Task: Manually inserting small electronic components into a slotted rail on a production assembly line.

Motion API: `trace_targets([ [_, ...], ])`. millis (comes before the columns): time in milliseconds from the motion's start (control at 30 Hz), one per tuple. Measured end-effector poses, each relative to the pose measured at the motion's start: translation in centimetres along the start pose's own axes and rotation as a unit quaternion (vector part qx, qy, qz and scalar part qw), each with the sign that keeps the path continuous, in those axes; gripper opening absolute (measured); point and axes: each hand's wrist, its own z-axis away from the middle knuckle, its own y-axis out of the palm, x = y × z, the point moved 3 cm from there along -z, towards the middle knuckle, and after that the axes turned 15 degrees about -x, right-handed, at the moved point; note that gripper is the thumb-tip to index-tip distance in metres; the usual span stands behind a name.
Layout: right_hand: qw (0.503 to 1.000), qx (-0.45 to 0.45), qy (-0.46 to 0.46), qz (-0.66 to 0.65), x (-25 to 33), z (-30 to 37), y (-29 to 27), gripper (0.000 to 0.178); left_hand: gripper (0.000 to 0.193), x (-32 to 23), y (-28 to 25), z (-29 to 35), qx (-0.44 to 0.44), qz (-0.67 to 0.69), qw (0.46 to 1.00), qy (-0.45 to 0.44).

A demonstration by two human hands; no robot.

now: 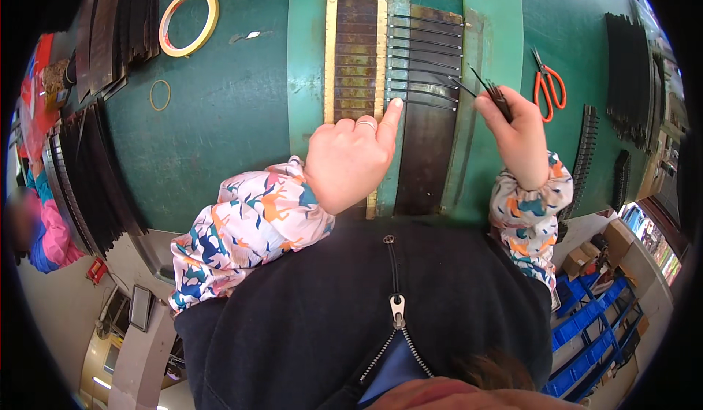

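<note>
My left hand [348, 154], a ring on one finger, rests on the work board with its index finger stretched out and the others curled. That fingertip touches down beside the right yellow strip [381, 51], near the left end of the lowest thin black strips [425, 60]. Several of these lie side by side across the dark plate [425, 161], with small pale tips at their right ends. My right hand [521, 135] is closed around a bundle of thin black strips [500, 104]. From its thumb and fingers one strip points left toward the row. A brown ridged panel [355, 58] lies left of the row.
Red-handled scissors [549, 91] lie right of the green mat [311, 58]. A tape roll [190, 22] and a rubber band [160, 95] are at left. Dark strip stacks [633, 80] stand along both table sides. Another person's pink sleeve [58, 230] shows far left.
</note>
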Motion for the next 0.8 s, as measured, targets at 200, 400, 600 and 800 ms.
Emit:
trace_targets([
  [200,0.989,0.133,-0.036,0.052,1.9,0.7,2.7,0.020,0.035,0.0,-0.9,0.0,-0.053,0.048,0.997,-0.039],
  [400,0.985,0.156,-0.066,0.039,1.1,-0.2,4.6,0.024,0.027,0.4,-1.8,0.5,-0.081,0.098,0.992,-0.020],
  [600,0.982,0.162,-0.079,0.052,1.5,-0.4,4.6,0.024,0.031,0.5,-1.6,0.6,-0.074,0.098,0.992,-0.008],
  [800,0.969,0.200,-0.058,0.133,2.3,-0.5,4.7,0.023,0.043,0.3,-1.3,0.4,-0.027,0.048,0.998,-0.009],
])
